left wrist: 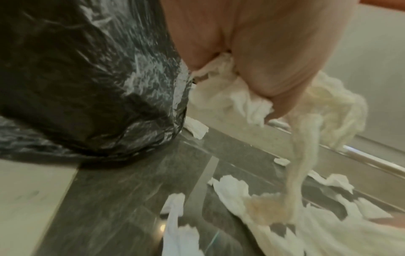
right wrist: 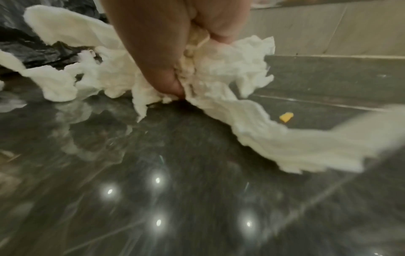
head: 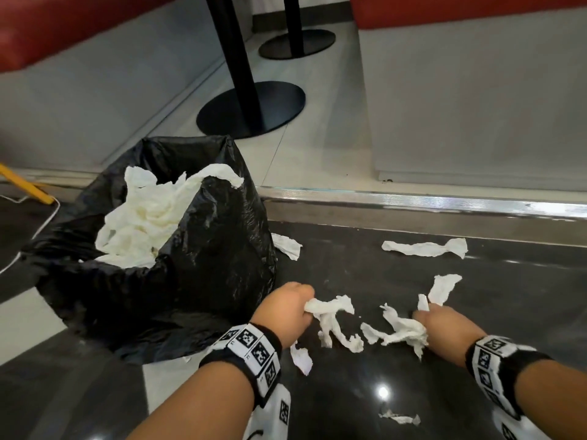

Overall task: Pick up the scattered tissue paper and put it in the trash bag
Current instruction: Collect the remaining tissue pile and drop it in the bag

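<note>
Each hand, left (head: 283, 308) and right (head: 444, 325), has its grip pinching limp, probably tear-prone tissue paper (head: 333, 315); bunching its middle suits the trash bag (head: 203, 249) at ten o'clock.

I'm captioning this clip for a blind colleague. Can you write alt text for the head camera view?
Two hands gather torn white tissue from a dark glossy floor: the left hand grips one strip, the right hand another clump. An open black trash bag, already holding tissue, stands at left; more scraps lie around.
</note>
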`<state>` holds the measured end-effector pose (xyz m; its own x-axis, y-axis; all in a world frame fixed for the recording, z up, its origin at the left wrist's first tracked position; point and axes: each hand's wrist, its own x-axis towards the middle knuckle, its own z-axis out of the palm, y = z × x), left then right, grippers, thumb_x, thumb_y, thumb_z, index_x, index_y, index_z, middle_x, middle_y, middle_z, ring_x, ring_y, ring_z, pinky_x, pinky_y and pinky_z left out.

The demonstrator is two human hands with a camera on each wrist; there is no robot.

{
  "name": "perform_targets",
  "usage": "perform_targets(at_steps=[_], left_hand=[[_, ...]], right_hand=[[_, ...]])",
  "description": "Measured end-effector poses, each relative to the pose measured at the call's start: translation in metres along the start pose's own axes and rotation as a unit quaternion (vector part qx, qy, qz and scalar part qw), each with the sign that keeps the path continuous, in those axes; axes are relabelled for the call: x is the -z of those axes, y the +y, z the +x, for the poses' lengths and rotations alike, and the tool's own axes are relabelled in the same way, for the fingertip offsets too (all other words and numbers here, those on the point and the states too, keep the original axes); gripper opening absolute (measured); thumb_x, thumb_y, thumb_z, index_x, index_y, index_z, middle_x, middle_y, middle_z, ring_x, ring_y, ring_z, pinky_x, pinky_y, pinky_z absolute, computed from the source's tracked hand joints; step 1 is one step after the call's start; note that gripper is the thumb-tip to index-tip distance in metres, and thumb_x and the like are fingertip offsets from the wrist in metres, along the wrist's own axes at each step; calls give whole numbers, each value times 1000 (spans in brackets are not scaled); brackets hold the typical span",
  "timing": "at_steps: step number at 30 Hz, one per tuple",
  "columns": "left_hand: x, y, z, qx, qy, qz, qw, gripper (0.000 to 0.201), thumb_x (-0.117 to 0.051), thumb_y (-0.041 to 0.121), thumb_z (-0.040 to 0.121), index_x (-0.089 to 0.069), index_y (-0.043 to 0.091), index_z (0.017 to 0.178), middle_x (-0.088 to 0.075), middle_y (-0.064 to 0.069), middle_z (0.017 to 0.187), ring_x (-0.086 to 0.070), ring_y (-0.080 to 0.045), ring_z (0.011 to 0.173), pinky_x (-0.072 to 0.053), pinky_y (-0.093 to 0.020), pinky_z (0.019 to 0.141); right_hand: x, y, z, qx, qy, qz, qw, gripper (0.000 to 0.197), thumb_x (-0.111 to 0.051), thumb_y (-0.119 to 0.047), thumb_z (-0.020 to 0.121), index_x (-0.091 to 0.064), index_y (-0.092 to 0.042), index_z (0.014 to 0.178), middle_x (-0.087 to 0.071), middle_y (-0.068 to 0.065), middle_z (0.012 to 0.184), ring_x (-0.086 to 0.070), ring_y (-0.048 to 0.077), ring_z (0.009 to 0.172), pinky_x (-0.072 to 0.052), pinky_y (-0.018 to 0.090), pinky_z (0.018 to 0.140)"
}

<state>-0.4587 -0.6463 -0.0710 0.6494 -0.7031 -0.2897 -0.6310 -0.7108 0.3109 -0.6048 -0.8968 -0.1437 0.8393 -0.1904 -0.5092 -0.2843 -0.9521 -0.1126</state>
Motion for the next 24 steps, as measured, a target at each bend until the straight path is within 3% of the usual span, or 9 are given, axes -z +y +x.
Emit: perform_targets(at_steps=[3, 8, 10, 13, 16, 17, 18, 21, 24], left_hand=[[14, 2, 8, 28, 5, -14, 999, 6, -49, 13, 86, -48, 12, 91, -59, -12, 94, -59, -32, 87, -49, -41, 77], [-10, 12, 4, 45, -70, -4, 997, 38, -49, 6, 84, -46, 19, 119, -47, -11, 119, -59, -33, 95, -51, -43, 87], [-34, 17, 3, 51, -112, 4, 992, 57, -48, 4, 83, -37, 31, 132, -34, -11, 138, -58, -35, 104, -50, -44, 92], [-64, 22, 21, 47, -180, 34, 982, 84, -48, 0, 84, -15, 52, 141, 6, -11, 158, -55, -38, 117, -47, -43, 99], [-89, 20, 32, 37, -229, 52, 971, 73, -51, 10, 88, -20, 51, 140, 19, -11, 157, -54, -40, 115, -44, -44, 102], [-92, 20, 33, 32, -232, 52, 971, 66, -50, 10, 88, -27, 47, 138, 16, -12, 157, -55, -40, 114, -45, -44, 101], [-94, 20, 33, 27, -226, 54, 972, 60, -48, 8, 87, -34, 41, 135, 8, -13, 157, -55, -39, 111, -45, -45, 99], [-92, 21, 32, 6, -227, 91, 970, 43, -46, 3, 86, -46, 18, 126, -28, -15, 141, -53, -37, 110, -47, -43, 94], [-68, 25, 36, -33, -239, 125, 962, 33, -52, 14, 88, -52, 8, 120, -48, -18, 126, -56, -37, 109, -47, -42, 91]], right_hand=[[21, -5, 1, 17, 28, 63, 997, 8, -49, -31, 87, -48, -23, 91, -50, -2, 90, -60, 22, 100, -43, 26, 77], [25, -38, -25, 165, -19, 10, 986, 30, -47, -46, 79, -54, -26, 99, -67, -2, 100, -64, 22, 93, -52, 33, 80], [4, -59, -35, 244, -68, -69, 965, 32, -46, -50, 81, -52, -26, 102, -66, 4, 100, -63, 29, 94, -51, 36, 80], [-25, -71, -38, 280, -137, -145, 939, 29, -47, -29, 86, -44, -28, 114, -59, 18, 109, -60, 40, 96, -49, 45, 80], [-41, -58, -39, 251, -172, -198, 932, 21, -44, -22, 77, -52, -28, 97, -63, 8, 83, -65, 31, 69, -50, 34, 52], [-41, -53, -40, 240, -146, -212, 936, 19, -43, -23, 75, -55, -27, 89, -63, 4, 76, -65, 27, 63, -50, 32, 47], [-37, -51, -40, 236, -155, -197, 939, 19, -43, -20, 78, -58, -23, 88, -64, 6, 79, -65, 28, 67, -52, 33, 52], [-22, -46, -37, 215, -98, -139, 962, 20, -45, -20, 88, -54, -11, 104, -56, 16, 110, -57, 36, 99, -41, 37, 75], [-3, -43, -31, 133, -65, -42, 988, 24, -48, -27, 87, -52, -13, 106, -56, 11, 114, -57, 30, 104, -37, 30, 74]])
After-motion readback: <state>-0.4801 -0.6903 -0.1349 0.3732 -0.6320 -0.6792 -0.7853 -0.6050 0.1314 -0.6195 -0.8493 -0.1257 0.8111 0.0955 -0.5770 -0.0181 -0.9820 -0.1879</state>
